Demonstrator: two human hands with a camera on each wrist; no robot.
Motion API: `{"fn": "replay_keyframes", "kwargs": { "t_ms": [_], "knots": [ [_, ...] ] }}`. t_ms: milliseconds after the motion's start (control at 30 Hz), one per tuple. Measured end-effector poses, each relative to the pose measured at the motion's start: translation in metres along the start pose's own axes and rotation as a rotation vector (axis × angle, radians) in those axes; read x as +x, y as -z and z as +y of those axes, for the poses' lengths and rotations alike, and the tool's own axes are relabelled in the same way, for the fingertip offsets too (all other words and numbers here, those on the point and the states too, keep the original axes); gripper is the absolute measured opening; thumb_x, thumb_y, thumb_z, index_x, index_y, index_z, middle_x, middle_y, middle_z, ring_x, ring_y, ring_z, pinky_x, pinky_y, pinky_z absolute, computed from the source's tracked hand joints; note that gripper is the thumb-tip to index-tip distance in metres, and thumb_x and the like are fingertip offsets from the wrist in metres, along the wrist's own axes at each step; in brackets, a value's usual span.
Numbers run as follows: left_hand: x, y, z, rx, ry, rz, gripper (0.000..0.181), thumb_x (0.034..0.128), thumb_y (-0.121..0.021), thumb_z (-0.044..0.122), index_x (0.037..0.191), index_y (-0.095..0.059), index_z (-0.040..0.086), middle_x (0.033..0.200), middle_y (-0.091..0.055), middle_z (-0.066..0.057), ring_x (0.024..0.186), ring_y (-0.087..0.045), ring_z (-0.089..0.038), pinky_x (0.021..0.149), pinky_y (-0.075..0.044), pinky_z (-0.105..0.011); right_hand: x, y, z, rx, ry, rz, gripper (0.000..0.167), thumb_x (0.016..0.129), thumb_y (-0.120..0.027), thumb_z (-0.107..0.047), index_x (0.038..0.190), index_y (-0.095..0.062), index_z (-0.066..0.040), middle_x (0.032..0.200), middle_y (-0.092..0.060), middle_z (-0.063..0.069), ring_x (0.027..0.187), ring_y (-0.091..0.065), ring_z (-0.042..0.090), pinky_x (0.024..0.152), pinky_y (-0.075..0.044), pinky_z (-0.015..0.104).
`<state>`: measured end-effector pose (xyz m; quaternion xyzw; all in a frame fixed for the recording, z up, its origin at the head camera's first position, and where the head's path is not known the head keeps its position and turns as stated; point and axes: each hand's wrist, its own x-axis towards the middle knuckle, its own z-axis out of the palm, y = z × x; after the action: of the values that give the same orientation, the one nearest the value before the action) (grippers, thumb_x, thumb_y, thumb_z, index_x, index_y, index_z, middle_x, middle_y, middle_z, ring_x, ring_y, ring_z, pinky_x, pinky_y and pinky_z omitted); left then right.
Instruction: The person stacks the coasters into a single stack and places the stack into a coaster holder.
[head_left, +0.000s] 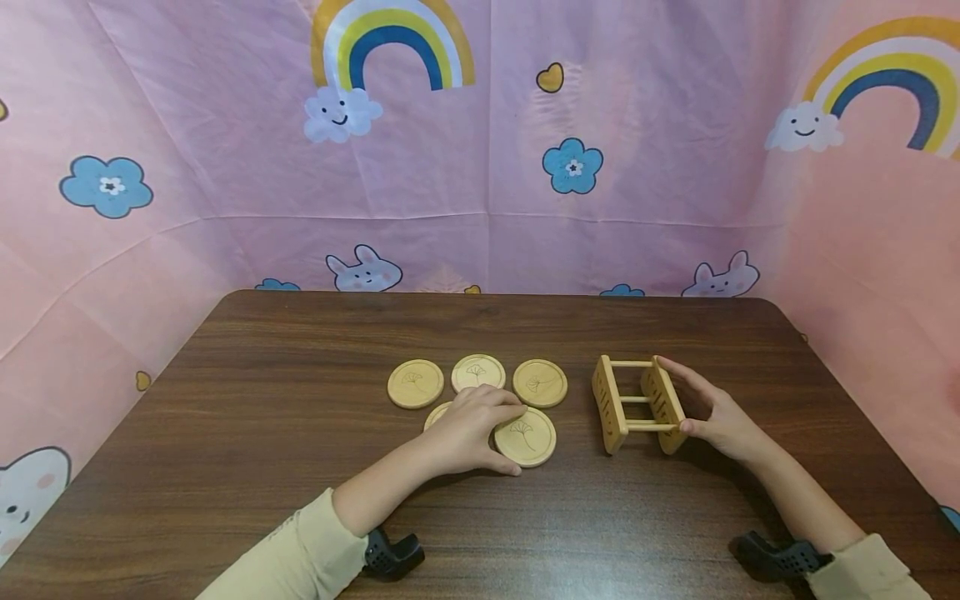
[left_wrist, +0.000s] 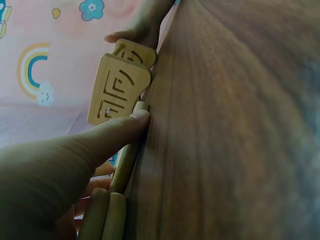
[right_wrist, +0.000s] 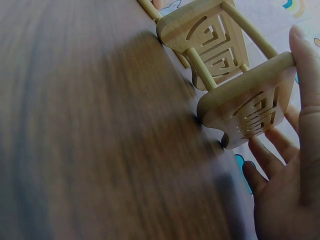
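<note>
Several round wooden coasters lie on the table, each visible face engraved with a ginkgo-leaf pattern. My left hand (head_left: 468,429) reaches over them and grips the front right coaster (head_left: 527,439), thumb at its near edge and fingers at its far side. Another coaster (head_left: 435,414) is mostly hidden under that hand. To the right stands a small wooden coaster rack (head_left: 612,408), two cut-out side panels joined by rods. My right hand (head_left: 723,425) holds its right panel (right_wrist: 255,107) between thumb and fingers.
Behind the left hand, a row holds a left coaster (head_left: 416,384), a middle coaster (head_left: 478,371) and a right coaster (head_left: 540,383). The dark wooden table (head_left: 225,467) meets a pink patterned cloth (head_left: 480,183) at the back and sides.
</note>
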<state>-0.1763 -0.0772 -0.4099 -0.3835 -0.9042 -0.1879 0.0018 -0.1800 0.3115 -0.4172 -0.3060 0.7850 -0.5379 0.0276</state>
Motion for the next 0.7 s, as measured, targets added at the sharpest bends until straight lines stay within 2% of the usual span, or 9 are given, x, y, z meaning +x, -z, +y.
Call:
{"fn": "replay_keyframes", "kwargs": {
  "t_ms": [267, 700],
  "knots": [
    [0.0004, 0.0004, 0.0007, -0.011, -0.015, 0.015, 0.077, 0.0667, -0.083, 0.050, 0.129, -0.061, 0.010, 0.125, -0.055, 0.000, 0.119, -0.044, -0.018, 0.102, -0.029, -0.042, -0.0001, -0.0009, -0.0018, 0.000, -0.006, 0.007, 0.080, 0.089, -0.068, -0.036, 0.152, -0.026, -0.011, 0.154, -0.028, 0.006, 0.130, -0.036, 0.007, 0.095, -0.036, 0.021],
    [-0.0005, 0.0024, 0.0012, -0.037, -0.029, 0.055, 0.078, 0.0653, -0.084, 0.049, 0.130, -0.061, 0.011, 0.126, -0.055, -0.001, 0.121, -0.043, -0.019, 0.100, -0.030, -0.043, -0.0001, -0.0005, 0.0007, 0.000, -0.003, 0.009, 0.080, 0.089, -0.068, -0.035, 0.152, -0.026, -0.010, 0.153, -0.029, 0.005, 0.130, -0.037, 0.008, 0.094, -0.038, 0.022]
  ]
}}
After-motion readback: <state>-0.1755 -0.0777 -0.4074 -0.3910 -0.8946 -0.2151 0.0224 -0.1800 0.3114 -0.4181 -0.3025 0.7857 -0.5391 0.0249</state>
